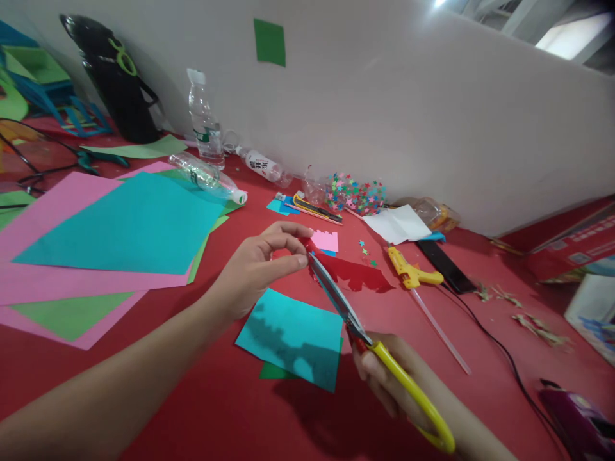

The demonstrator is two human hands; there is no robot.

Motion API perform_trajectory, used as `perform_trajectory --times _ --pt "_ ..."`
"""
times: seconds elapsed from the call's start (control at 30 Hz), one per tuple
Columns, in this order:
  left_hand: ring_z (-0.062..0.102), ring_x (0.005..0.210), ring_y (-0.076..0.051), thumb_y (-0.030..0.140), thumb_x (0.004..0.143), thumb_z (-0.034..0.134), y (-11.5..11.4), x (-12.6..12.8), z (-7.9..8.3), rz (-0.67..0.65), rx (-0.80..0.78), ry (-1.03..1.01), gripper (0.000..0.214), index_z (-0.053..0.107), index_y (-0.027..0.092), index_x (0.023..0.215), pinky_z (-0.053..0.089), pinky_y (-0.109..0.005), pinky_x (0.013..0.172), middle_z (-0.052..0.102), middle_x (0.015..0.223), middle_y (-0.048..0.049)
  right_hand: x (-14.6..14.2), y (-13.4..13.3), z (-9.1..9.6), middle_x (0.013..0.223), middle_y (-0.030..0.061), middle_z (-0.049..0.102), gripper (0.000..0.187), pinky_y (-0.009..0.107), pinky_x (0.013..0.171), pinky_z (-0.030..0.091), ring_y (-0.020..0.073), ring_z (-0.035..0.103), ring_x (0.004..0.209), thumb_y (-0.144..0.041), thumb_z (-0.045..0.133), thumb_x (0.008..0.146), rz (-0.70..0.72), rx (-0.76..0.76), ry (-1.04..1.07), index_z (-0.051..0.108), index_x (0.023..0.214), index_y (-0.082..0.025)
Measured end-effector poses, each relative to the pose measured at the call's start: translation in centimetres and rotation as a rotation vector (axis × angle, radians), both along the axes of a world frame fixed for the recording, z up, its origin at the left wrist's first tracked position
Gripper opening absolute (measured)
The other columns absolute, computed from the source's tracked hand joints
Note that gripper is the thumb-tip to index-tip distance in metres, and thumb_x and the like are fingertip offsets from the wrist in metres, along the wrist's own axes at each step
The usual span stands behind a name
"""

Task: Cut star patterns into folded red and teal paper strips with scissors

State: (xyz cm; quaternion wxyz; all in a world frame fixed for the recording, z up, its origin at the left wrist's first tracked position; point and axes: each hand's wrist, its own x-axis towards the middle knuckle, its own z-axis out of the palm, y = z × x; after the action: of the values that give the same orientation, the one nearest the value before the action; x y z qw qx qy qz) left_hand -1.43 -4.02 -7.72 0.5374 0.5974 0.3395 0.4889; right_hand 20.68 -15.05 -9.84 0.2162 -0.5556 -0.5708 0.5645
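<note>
My right hand [391,374] is closed round the yellow handles of a pair of scissors [336,296], whose blades point up and left. Their tips reach the fingertips of my left hand [269,259]. Thumb and fingers of that hand pinch a strip of red paper [362,274] with a jagged lower edge, which stretches to the right behind the blades. Below the hands, a square of blue paper [293,336] lies on the red table with shadows across it. A corner of green paper [276,371] shows under it. Just behind the strip is a small pink paper piece [325,241] with a notched edge.
Large coloured sheets [129,224] cover the left side. Bottles [205,121], a black jug [115,83] and a heap of paper stars [355,193] stand along the wall. A utility knife [314,208] lies behind. A yellow glue gun [410,269], a phone [444,266] and a cable [504,352] are at right.
</note>
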Motion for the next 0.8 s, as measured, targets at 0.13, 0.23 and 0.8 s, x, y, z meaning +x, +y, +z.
perform_trajectory --times 0.13,0.23,0.8 --pt "0.053 0.111 -0.025 0.021 0.075 0.068 -0.12 0.0 0.12 0.006 -0.001 0.007 0.007 0.068 0.021 0.067 0.037 -0.041 0.098 0.058 0.112 -0.0052 0.03 0.04 -0.03 0.041 -0.0082 0.036 0.056 0.019 0.035 0.019 0.0054 0.029 0.033 -0.075 0.044 0.078 0.009 -0.004 -0.002 0.044 0.067 -0.02" --pt "0.052 0.115 -0.026 0.024 0.077 0.067 -0.28 0.08 0.07 0.016 0.007 0.012 0.007 0.068 0.021 0.07 0.035 -0.042 0.101 0.057 0.117 -0.0052 -0.13 -0.05 -0.26 0.039 -0.0085 0.035 0.056 0.019 0.035 0.018 0.0056 0.028 0.032 -0.075 0.042 0.079 -0.032 0.026 -0.011 0.044 0.067 -0.02" --pt "0.046 0.122 -0.025 0.022 0.077 0.067 -0.4 0.01 0.01 0.041 0.02 0.042 0.008 0.067 0.022 0.068 0.032 -0.041 0.105 0.054 0.125 -0.0028 0.21 0.26 -0.58 0.041 -0.0095 0.035 0.056 0.019 0.036 0.02 0.0056 0.03 0.034 -0.075 0.046 0.076 0.003 -0.043 0.001 0.042 0.07 -0.02"
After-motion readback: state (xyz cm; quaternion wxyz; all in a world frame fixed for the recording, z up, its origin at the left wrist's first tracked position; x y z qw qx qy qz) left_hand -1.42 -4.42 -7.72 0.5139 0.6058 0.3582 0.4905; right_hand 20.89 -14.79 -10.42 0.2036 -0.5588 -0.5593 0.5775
